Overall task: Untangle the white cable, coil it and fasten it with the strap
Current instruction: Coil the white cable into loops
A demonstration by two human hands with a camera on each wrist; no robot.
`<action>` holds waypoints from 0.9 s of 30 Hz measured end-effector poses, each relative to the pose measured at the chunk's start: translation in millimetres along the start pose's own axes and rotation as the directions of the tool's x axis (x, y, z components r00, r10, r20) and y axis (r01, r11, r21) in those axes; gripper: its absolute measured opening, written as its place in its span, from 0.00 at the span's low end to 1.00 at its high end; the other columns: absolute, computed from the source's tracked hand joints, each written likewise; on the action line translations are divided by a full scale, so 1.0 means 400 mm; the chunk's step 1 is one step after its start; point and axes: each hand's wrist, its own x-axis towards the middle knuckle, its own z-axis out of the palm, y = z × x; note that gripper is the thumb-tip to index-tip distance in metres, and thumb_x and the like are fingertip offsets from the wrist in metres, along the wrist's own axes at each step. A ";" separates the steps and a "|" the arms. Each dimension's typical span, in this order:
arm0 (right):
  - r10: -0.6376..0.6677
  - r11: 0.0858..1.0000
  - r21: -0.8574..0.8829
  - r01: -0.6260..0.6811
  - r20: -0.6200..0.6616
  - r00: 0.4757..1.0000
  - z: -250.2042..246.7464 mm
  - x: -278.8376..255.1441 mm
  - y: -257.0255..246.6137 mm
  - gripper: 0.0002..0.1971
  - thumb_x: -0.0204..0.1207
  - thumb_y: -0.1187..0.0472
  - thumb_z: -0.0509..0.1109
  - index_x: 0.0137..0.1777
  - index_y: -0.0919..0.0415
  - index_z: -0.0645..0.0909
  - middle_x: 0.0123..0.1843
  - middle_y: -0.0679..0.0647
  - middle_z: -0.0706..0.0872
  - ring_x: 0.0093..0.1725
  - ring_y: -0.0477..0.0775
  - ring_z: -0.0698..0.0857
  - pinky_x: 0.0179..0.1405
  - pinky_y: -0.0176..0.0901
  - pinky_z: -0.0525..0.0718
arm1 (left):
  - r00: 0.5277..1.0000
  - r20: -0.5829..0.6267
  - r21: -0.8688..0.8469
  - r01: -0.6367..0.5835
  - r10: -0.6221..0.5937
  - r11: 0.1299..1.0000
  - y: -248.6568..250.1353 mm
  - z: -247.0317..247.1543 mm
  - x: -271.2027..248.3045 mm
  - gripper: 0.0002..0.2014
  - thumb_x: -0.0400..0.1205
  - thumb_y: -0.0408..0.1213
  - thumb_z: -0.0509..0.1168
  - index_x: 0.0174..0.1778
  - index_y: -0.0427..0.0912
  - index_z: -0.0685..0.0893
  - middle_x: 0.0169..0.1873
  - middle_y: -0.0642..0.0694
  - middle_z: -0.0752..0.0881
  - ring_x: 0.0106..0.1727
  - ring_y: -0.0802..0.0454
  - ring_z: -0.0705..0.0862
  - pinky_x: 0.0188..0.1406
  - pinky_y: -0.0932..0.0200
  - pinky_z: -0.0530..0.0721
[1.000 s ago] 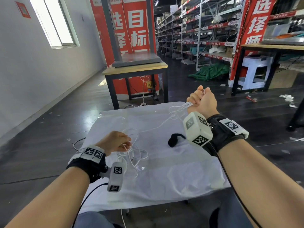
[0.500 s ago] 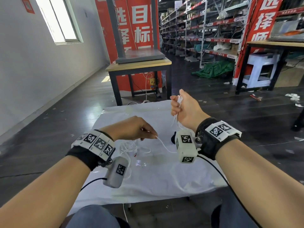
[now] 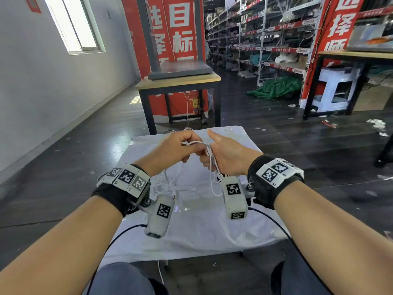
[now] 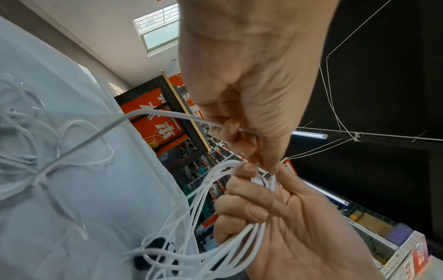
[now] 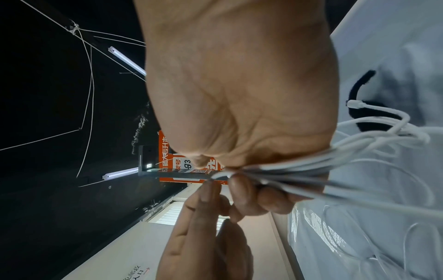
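Note:
The white cable (image 3: 209, 155) runs between both hands, held up over the white-covered table (image 3: 191, 235). My right hand (image 3: 207, 156) grips a bundle of several loops (image 5: 299, 170), which hang below its fist (image 4: 239, 236). My left hand (image 3: 187, 145) pinches one strand (image 4: 167, 115) and holds it against the right hand's fingers. The remaining cable lies in a loose tangle (image 3: 168, 184) on the cloth under the left wrist. The black strap (image 5: 359, 83) lies on the cloth with a cable plug (image 5: 354, 104) hanging over it. In the head view the strap is hidden.
A wooden table (image 3: 178, 81) carrying a grey stand is just beyond the far edge of my table. Shelving racks (image 3: 265, 39) and a white stool (image 3: 336, 88) fill the right side. Dark floor surrounds the table, and my knees are under its near edge.
The right hand came back from the far right to the middle with its loops. The left hand rose off the tangle with a strand and met the right hand.

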 end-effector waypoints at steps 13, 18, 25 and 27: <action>0.029 0.999 -0.048 -0.025 0.090 0.995 0.009 -0.027 -0.015 0.22 0.84 0.42 0.54 0.37 0.59 0.71 0.18 0.45 0.61 0.14 0.40 0.59 0.16 0.31 0.54 | 0.995 0.062 0.173 -0.086 0.077 0.981 -0.019 -0.014 0.017 0.15 0.80 0.34 0.69 0.60 0.55 0.85 0.59 0.59 0.76 0.53 0.67 0.77 0.47 0.81 0.73; 0.015 0.996 -0.092 -0.005 0.113 0.994 0.007 -0.037 -0.012 0.22 0.85 0.44 0.53 0.37 0.60 0.71 0.18 0.45 0.60 0.14 0.40 0.57 0.18 0.33 0.51 | 0.982 0.189 0.023 0.022 -0.026 0.999 0.000 -0.004 0.024 0.15 0.83 0.27 0.58 0.60 0.45 0.84 0.46 0.54 0.85 0.46 0.61 0.83 0.57 0.61 0.80; -0.065 0.993 -0.090 0.070 0.059 0.996 -0.012 -0.047 -0.021 0.25 0.83 0.41 0.55 0.32 0.58 0.73 0.20 0.45 0.60 0.15 0.41 0.56 0.18 0.33 0.52 | 0.983 0.180 -0.052 -0.018 0.027 0.998 -0.027 0.010 0.017 0.13 0.87 0.44 0.57 0.45 0.42 0.83 0.31 0.54 0.83 0.35 0.57 0.79 0.44 0.63 0.79; -0.070 0.994 -0.086 0.073 0.039 0.997 -0.008 -0.047 -0.020 0.24 0.83 0.41 0.56 0.32 0.58 0.73 0.20 0.45 0.60 0.15 0.41 0.56 0.18 0.33 0.51 | 0.986 0.166 -0.084 -0.018 0.032 0.996 -0.039 0.013 0.018 0.14 0.86 0.44 0.58 0.47 0.40 0.83 0.34 0.44 0.80 0.35 0.56 0.77 0.47 0.61 0.83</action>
